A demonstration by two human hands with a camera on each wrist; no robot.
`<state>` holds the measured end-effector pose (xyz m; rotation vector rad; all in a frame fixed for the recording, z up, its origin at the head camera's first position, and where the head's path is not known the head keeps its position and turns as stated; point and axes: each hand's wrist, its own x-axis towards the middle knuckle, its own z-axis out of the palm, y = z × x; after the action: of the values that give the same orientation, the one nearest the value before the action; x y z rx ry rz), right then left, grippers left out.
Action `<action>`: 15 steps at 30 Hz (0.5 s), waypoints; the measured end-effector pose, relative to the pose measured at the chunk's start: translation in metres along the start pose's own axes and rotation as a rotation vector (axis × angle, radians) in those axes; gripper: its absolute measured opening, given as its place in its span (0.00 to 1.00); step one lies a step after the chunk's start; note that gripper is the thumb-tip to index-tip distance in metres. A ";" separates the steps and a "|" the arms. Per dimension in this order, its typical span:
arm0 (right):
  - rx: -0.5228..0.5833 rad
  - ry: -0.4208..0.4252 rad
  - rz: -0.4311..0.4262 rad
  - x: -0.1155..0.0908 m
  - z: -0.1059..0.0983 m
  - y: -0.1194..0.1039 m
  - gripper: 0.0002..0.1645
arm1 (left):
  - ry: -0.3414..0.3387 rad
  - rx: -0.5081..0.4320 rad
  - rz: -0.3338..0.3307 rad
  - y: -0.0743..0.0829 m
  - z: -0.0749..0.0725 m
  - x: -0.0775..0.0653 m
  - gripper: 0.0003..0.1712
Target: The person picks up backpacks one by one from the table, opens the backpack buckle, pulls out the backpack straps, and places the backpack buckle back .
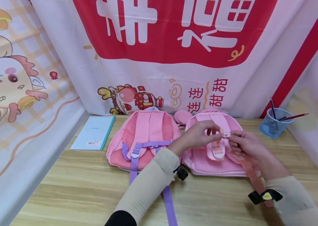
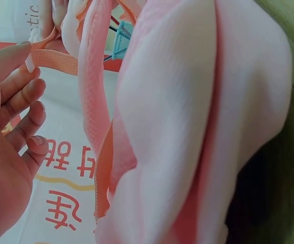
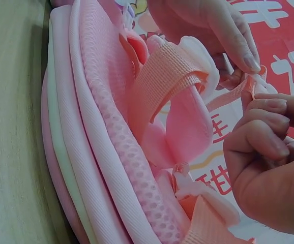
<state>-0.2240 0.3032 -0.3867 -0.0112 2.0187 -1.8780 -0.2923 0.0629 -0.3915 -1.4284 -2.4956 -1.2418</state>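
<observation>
A pink backpack (image 1: 204,164) lies with its straps upward on the table, right of centre. Above it, my left hand (image 1: 199,135) and right hand (image 1: 247,146) meet at a small white buckle (image 1: 226,134). In the left wrist view, the left thumb and forefinger pinch a white buckle piece on a thin orange strap (image 2: 58,61); the other fingers are loosely bent. Seen from the right wrist, the right hand (image 3: 271,162) pinches the buckle end with its fingers curled. Whether the buckle halves are joined, I cannot tell. Wider orange webbing (image 3: 162,81) loops from the shoulder strap.
To the left lies a second pink backpack (image 1: 116,153) with purple straps (image 1: 170,204) trailing toward the front. A light blue notebook (image 1: 92,133) is at the back left. A blue pencil cup (image 1: 273,127) stands back right. A small round pink pouch (image 1: 182,117) sits between the backpacks.
</observation>
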 end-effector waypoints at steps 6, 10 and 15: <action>-0.100 0.060 0.052 -0.002 -0.004 0.000 0.12 | -0.002 0.008 -0.030 -0.001 0.000 -0.002 0.09; -0.148 0.076 0.068 -0.005 -0.008 0.001 0.16 | 0.001 0.013 -0.041 0.000 -0.001 -0.002 0.09; -0.137 0.065 0.030 -0.008 -0.010 0.002 0.13 | 0.006 0.016 -0.022 0.000 -0.001 -0.001 0.10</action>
<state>-0.2188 0.3150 -0.3858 0.0437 2.1750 -1.7396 -0.2916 0.0611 -0.3909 -1.3962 -2.5182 -1.2249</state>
